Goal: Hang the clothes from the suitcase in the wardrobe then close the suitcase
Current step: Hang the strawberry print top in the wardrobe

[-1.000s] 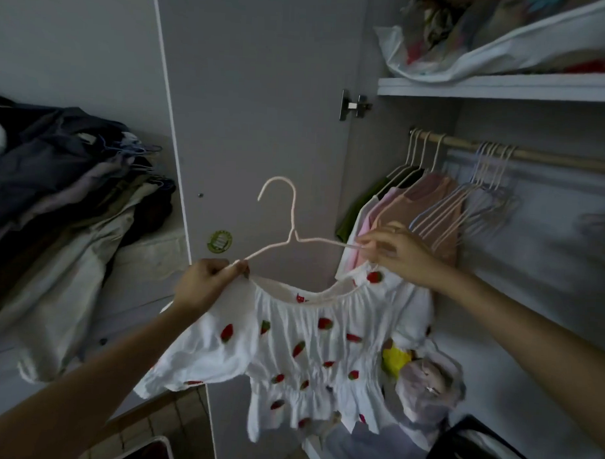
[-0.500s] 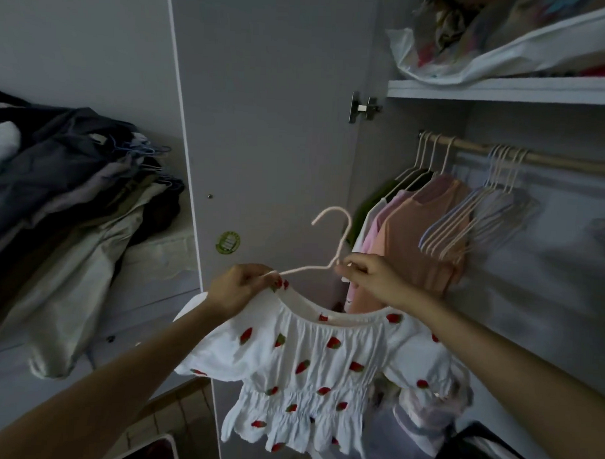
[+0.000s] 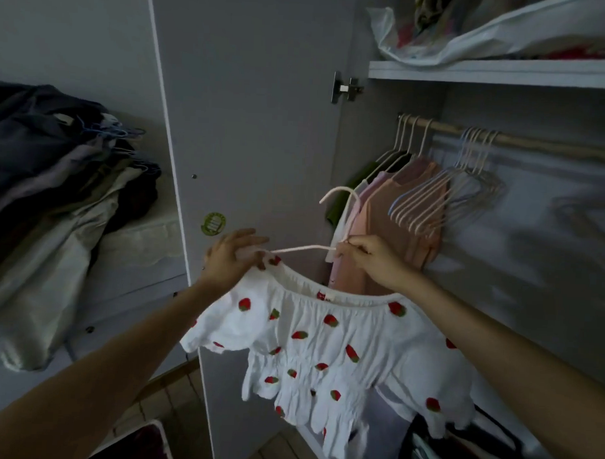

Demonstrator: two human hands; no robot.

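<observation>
Two hands are occupied with one garment, a white ruffled cotton top printed with red strawberries point(image 3: 328, 343), which hangs below both wrists. Its elastic neckline is pinched at one shoulder by the left hand point(image 3: 233, 257), whose other fingers are spread loosely over the cloth. The thin pale pink wire hanger point(image 3: 328, 226) is pinched at its neck by the curled fingers of the right hand point(image 3: 368, 257), with the hook rising just above that hand. Only the hanger arm on the left-hand side appears to be seated in the neckline; the far shoulder, beneath the right forearm, is not clearly supported. A slip is therefore judged likely: if the left hand is released early, the wide neckline could slide off the smooth wire and the top would drop toward the wardrobe floor.

Beyond the right hand, a peach top point(image 3: 397, 225) and its neighbours are hung on the wooden rail point(image 3: 537, 143), beside a bunch of bare hangers point(image 3: 443, 196). The hook could be snagged on these if it is lifted carelessly. Out past the left hand stands the grey wardrobe door point(image 3: 250, 124). No suitcase can be identified with certainty.
</observation>
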